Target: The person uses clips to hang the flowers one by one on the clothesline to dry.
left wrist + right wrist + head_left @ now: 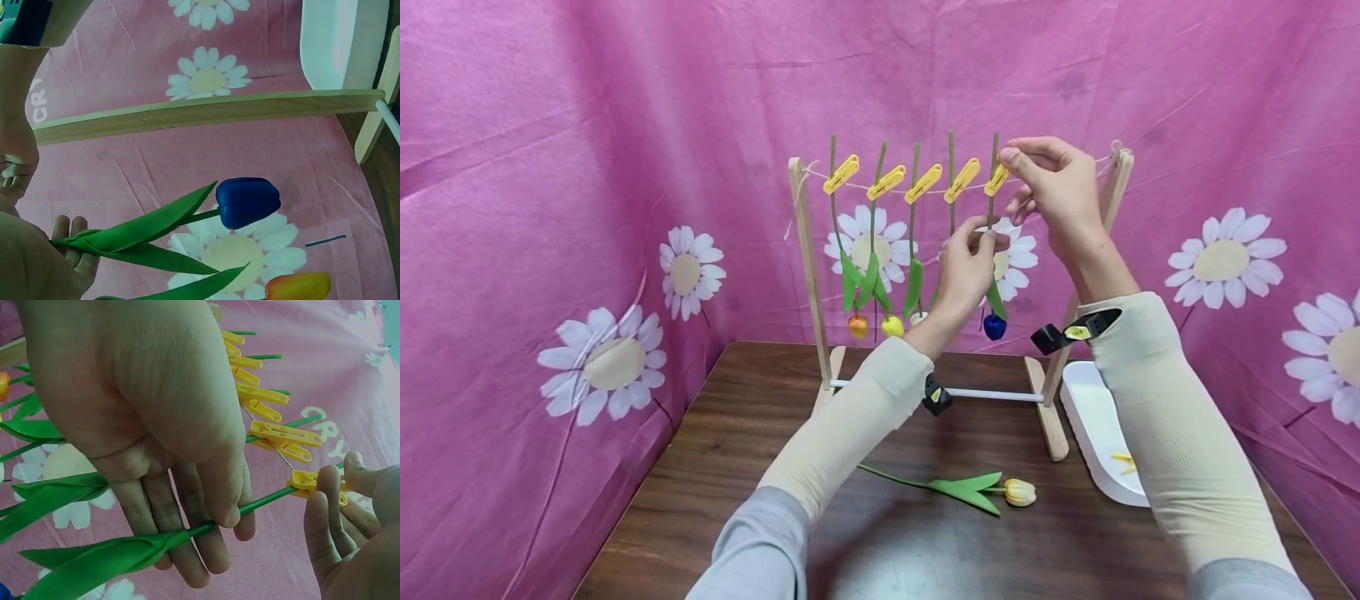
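A blue artificial tulip [995, 326] hangs head down at the right end of a string. My left hand [966, 262] pinches its green stem [265, 500] between thumb and fingers, above the leaves. Higher up, my right hand [1063, 187] grips a yellow clothespin [303, 481] that sits across the stem at the string. In the left wrist view the blue bloom [249, 203] points away from my left hand. Several other tulips, among them an orange one [858, 326] and a yellow one [892, 326], hang from matching clothespins [841, 175] to the left.
The string spans a wooden stand [808, 250] with a white crossbar [992, 394]. A pale yellow tulip [1019, 492] lies on the brown table [700, 467]. At right, a white tray [1093, 433] holds yellow clothespins [1124, 462]. Pink cloth with daisies [613, 364] surrounds the table.
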`<state>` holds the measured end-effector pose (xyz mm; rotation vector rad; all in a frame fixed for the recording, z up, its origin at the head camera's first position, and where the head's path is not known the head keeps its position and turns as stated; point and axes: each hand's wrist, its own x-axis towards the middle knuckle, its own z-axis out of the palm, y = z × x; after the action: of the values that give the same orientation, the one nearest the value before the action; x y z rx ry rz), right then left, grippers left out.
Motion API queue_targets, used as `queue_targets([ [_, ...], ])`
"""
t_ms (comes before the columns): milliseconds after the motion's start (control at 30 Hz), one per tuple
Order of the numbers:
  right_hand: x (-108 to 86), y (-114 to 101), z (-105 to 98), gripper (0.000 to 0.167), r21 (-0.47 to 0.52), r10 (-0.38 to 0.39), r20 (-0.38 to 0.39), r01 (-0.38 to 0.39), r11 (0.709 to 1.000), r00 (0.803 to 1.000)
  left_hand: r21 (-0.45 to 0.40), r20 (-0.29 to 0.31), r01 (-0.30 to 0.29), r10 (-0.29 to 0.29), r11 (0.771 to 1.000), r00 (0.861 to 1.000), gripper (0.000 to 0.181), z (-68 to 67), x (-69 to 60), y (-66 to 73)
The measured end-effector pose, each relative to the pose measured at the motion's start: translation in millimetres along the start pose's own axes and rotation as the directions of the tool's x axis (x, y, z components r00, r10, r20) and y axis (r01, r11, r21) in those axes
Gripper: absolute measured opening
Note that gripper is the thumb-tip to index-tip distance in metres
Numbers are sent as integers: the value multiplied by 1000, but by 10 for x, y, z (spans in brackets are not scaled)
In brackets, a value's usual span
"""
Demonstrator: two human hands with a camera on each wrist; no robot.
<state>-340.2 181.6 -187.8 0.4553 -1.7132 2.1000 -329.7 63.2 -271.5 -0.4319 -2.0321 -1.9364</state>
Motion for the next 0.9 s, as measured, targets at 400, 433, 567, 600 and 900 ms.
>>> queue_targets([
  [400,-168,-51,-123,14,22,-158,-105,162,987,982,133,58,-97,90,986,994,38,-128,-75,7],
  [433,-187,-52,-155,12,24,-161,-109,164,986,981,152,69,-110,101,982,992,40,-144,-91,19],
  [567,-269,-38,-295,9,28,-144,-117,148,989,983,170,116,-160,142,972,983,47,-213,-172,51],
  [600,-291,-29,-333,10,26,-141,-119,145,989,983,167,126,-171,151,971,981,49,-230,-194,48],
  [900,-517,66,-749,9,-1,-123,-114,124,992,986,303,169,-308,267,902,949,44,-493,-426,-69],
])
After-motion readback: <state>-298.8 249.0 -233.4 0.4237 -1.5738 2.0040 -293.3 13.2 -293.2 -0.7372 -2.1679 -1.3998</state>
